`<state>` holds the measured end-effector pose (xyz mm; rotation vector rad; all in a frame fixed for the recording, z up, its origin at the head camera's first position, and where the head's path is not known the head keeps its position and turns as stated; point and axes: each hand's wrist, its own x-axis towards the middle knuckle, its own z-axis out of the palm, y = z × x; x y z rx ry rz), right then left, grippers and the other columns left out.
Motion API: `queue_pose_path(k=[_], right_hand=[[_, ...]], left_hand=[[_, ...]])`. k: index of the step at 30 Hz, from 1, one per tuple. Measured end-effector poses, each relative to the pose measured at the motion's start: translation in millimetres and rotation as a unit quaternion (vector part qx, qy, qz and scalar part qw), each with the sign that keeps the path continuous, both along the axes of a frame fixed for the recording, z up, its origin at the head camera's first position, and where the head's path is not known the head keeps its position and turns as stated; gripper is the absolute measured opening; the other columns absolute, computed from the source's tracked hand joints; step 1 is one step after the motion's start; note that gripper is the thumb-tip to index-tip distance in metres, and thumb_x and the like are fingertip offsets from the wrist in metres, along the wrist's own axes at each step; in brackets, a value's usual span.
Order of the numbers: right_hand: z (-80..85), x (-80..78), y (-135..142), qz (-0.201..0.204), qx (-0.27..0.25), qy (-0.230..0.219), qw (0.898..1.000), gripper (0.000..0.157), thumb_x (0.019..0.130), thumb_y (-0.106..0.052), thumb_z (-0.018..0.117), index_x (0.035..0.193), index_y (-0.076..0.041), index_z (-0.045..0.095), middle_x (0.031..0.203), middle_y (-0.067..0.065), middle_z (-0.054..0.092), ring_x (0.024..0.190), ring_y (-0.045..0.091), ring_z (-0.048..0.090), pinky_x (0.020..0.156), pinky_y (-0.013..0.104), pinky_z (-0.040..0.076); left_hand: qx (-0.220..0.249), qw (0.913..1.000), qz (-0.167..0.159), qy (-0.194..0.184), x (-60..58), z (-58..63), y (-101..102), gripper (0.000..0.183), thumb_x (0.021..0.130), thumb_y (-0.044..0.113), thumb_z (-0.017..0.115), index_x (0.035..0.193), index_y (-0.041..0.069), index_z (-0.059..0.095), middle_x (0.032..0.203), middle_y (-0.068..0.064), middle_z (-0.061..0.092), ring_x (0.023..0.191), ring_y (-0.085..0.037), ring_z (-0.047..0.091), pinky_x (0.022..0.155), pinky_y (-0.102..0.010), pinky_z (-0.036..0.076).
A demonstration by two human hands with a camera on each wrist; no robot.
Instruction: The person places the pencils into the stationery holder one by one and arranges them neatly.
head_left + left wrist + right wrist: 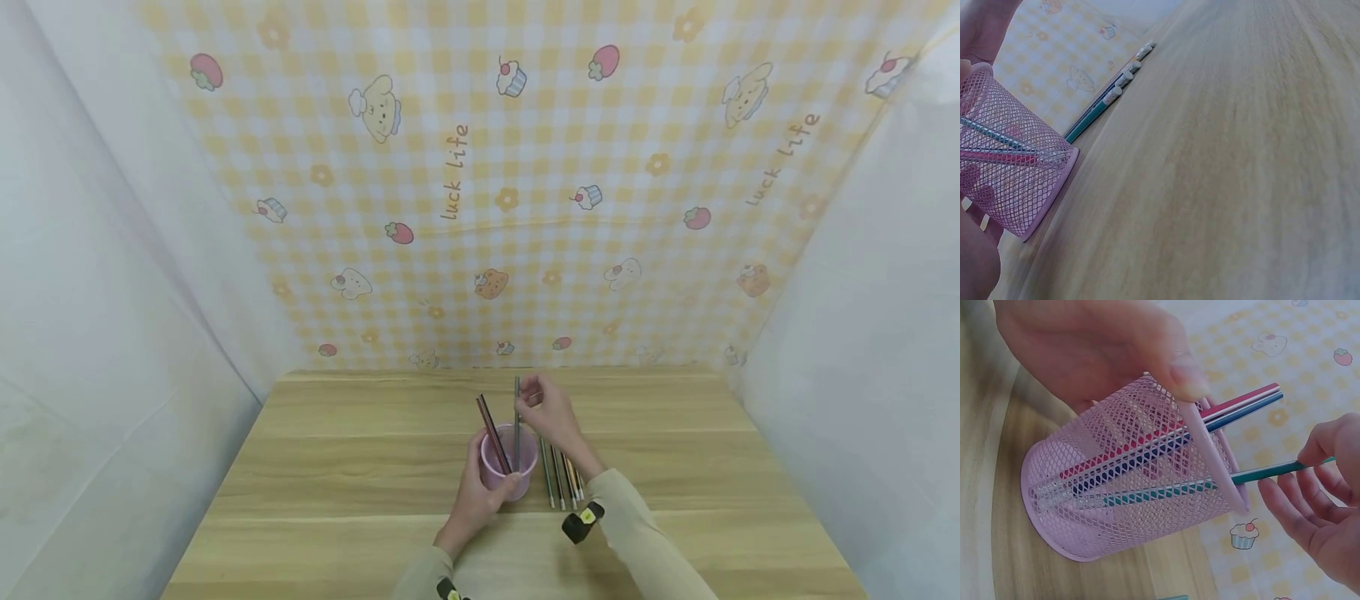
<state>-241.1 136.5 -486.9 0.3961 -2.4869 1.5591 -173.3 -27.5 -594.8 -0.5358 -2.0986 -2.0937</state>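
Observation:
A pink mesh pencil cup [519, 490] is gripped by my left hand [471, 498], its thumb at the rim in the right wrist view. Inside the cup, a red pencil [1238, 403] and a blue pencil [1254, 412] lean together, eraser ends down. My right hand [552, 414] pinches a green pencil [1266, 473] near its upper end. The lower part of that pencil is inside the cup, showing through the mesh with its end near the bottom.
Several more pencils [555, 482] lie side by side on the wooden table [345, 483], just right of the cup and partly under my right forearm. A yellow checked cloth [480, 167] hangs behind the table, with white sheets at both sides.

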Motion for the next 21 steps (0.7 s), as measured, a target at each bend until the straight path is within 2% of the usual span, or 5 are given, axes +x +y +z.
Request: queue_pose_path(k=[4, 11, 15, 21], right_hand=[[-1.8, -1.1, 1, 0.004, 0.008, 0.004, 1.0, 0.02, 0.087, -0.003, 0.069, 0.107, -0.001, 0.064, 0.093, 0.012, 0.07, 0.077, 0.02, 0.067, 0.061, 0.023, 0.059], [-9.1, -1.9, 7, -0.012, -0.007, -0.031, 0.999, 0.022, 0.091, -0.006, 0.068, 0.112, 0.002, 0.064, 0.099, 0.015, 0.07, 0.081, 0.022, 0.068, 0.062, 0.025, 0.061], [-12.4, -2.5, 18, -0.032, -0.013, -0.049, 0.998, 0.022, 0.094, -0.007, 0.065, 0.114, 0.002, 0.063, 0.102, 0.017, 0.068, 0.084, 0.026, 0.068, 0.066, 0.029, 0.062], [-22.4, -6.1, 39, -0.073, -0.008, -0.079, 0.994, 0.023, 0.094, -0.007, 0.062, 0.116, 0.0, 0.061, 0.107, 0.018, 0.066, 0.087, 0.026, 0.066, 0.072, 0.03, 0.061]], left_hand=[[-0.003, 1.0, 0.001, -0.002, 0.5, 0.9, 0, 0.083, 0.086, 0.013, 0.078, 0.153, 0.005, 0.03, 0.145, -0.017, 0.05, 0.129, -0.035, 0.052, 0.107, -0.033, 0.049], [0.001, 1.0, 0.003, 0.004, 0.8, 1.1, 1, 0.081, 0.086, 0.011, 0.077, 0.153, 0.011, 0.032, 0.144, -0.019, 0.051, 0.127, -0.037, 0.053, 0.106, -0.033, 0.048], [0.006, 1.0, 0.004, 0.004, 0.6, 0.1, 1, 0.081, 0.086, 0.01, 0.077, 0.153, 0.012, 0.032, 0.143, -0.019, 0.052, 0.127, -0.039, 0.053, 0.106, -0.033, 0.049], [0.005, 0.9999, 0.01, -0.007, 1.2, -0.3, 1, 0.082, 0.084, 0.011, 0.078, 0.153, 0.013, 0.033, 0.143, -0.017, 0.052, 0.127, -0.039, 0.053, 0.107, -0.034, 0.048]])
